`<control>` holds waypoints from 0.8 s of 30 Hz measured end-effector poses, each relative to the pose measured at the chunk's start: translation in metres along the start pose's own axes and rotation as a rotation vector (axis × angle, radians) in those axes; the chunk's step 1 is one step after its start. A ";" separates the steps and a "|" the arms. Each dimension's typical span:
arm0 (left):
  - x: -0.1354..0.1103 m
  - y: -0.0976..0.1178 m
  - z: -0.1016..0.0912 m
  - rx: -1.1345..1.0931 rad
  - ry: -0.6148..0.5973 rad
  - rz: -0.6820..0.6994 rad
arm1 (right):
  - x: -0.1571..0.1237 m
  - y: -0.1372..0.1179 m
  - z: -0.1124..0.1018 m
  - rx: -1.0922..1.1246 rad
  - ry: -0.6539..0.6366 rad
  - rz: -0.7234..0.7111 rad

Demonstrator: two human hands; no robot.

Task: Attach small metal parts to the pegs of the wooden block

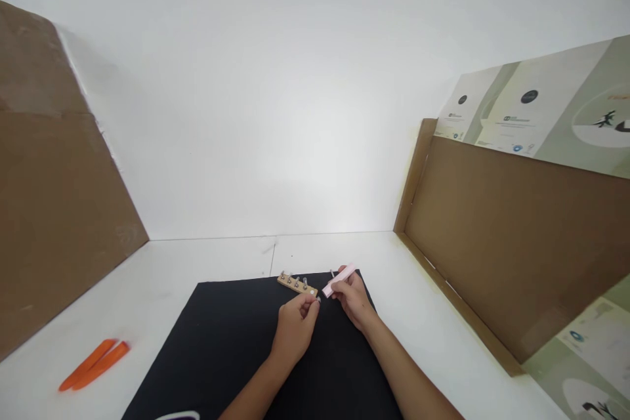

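A: What are the grips doing?

B: The left grip (295, 328) is closed to a pinch on what looks like a small silver piece (317, 300), too small to be sure; the right grip (352, 298) holds a pale pink strip (340, 279) between thumb and fingers, its far end tilted up and to the right.

A: And the wooden bar (296, 284)?

B: It's studded with metal screws, just beyond the left grip and up to the left of its fingertips; its long axis runs almost across the view, dipping slightly toward the right; the left hand is the nearer, with the right a little farther along that lower end.

A: What's it resting on?

B: A black cloth mat (221, 354) on a white table (147, 289); both hands are over the mat.

A: Anything farther out?

B: Two orange plastic pry tools (93, 365) lie on the table, well to the left; beyond them stand cardboard panels (512, 243) — with printed posters (531, 105) on the right.
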State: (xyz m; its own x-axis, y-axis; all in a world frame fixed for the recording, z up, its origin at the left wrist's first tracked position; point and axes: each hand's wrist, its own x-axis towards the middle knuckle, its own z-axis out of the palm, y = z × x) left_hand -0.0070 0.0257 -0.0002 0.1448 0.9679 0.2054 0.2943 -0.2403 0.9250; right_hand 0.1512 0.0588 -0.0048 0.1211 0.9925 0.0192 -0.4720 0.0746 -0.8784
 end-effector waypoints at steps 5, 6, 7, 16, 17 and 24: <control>0.000 0.002 -0.001 -0.003 -0.011 0.006 | -0.002 -0.002 0.000 0.012 -0.065 0.003; 0.000 0.002 -0.001 -0.003 -0.016 0.010 | -0.002 -0.003 0.000 0.006 -0.073 0.003; 0.000 0.002 -0.001 -0.003 -0.016 0.012 | -0.003 -0.003 0.001 0.002 -0.073 0.002; 0.000 0.001 0.000 -0.003 -0.013 -0.001 | 0.002 0.005 -0.002 -0.058 0.012 -0.025; 0.000 0.002 0.000 -0.004 -0.015 -0.002 | 0.002 0.005 -0.003 -0.057 0.004 -0.025; 0.000 -0.001 0.001 -0.003 -0.016 0.010 | -0.004 -0.003 0.000 -0.023 -0.106 -0.020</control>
State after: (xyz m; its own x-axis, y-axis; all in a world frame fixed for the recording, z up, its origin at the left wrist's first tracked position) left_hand -0.0066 0.0259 -0.0017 0.1629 0.9641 0.2098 0.2903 -0.2500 0.9237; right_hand 0.1521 0.0547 -0.0025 0.0366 0.9956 0.0864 -0.4500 0.0936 -0.8881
